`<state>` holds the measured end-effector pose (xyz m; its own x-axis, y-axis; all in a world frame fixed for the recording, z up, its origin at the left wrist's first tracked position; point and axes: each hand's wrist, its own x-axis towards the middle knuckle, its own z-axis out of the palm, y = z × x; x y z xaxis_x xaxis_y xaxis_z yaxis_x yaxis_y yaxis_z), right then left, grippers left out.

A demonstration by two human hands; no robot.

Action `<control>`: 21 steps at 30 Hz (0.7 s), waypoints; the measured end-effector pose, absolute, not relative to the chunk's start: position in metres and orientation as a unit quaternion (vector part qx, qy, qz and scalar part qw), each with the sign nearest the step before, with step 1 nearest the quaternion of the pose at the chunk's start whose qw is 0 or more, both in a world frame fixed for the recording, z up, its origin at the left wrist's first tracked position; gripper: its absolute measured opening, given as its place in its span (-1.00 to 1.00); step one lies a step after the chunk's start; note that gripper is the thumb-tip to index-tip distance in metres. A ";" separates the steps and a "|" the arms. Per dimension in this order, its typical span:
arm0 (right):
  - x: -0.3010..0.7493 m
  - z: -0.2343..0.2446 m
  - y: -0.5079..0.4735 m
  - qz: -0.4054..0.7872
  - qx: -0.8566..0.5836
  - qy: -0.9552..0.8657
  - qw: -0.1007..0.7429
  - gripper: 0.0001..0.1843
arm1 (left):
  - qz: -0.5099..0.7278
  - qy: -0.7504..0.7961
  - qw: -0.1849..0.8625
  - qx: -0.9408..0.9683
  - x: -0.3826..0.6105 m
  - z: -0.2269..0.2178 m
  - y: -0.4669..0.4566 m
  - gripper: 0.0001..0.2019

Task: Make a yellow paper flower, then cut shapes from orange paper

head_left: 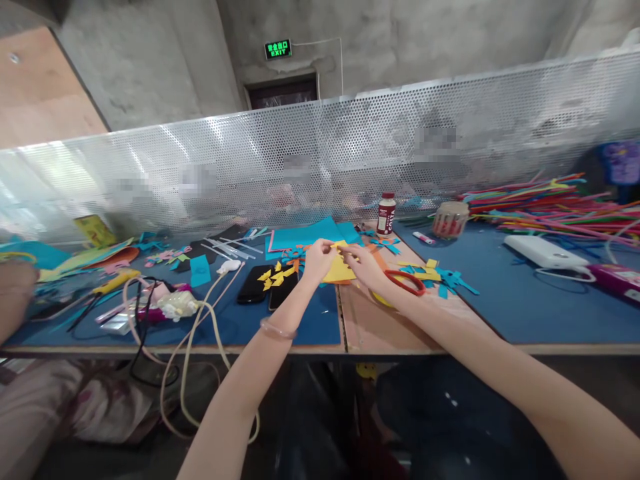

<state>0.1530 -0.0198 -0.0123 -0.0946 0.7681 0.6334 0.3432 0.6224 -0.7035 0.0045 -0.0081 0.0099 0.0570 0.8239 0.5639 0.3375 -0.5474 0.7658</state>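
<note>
Over a yellow sheet of paper point(341, 270), my left hand point(319, 259) and my right hand point(364, 264) meet with fingertips close together. Both hands are closed in a pinch on a small yellow paper piece point(340, 246), mostly covered by the fingers. Orange-red handled scissors point(407, 283) lie beneath my right forearm. To the left of my left hand, yellow cut paper pieces point(276, 275) rest on two dark phones point(251, 288). Blue paper sheets point(303, 235) are stacked just behind my hands.
A red-capped bottle point(386, 213) and a clear jar point(451, 221) stand toward the back, before a perforated metal screen point(320, 153). Colourful pipe cleaners point(545, 203) and a white power bank point(545, 253) are on the right. Cables point(187, 360) hang off the front left edge; another person's arm point(15, 300) shows far left.
</note>
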 end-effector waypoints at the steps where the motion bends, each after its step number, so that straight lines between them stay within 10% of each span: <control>1: 0.154 -0.014 -0.019 0.161 -0.380 -0.735 0.538 -0.71 | 0.551 0.422 0.256 0.673 0.004 0.009 -0.005 -0.87; 13: 0.167 -0.007 -0.033 -0.275 -0.369 -0.798 0.388 -0.79 | 0.530 0.388 0.486 0.577 0.003 0.014 -0.010 -0.74; 21: 0.176 0.001 -0.037 -0.362 -0.320 -0.823 0.299 -0.74 | 0.491 0.352 0.564 0.562 0.002 0.015 -0.012 -0.77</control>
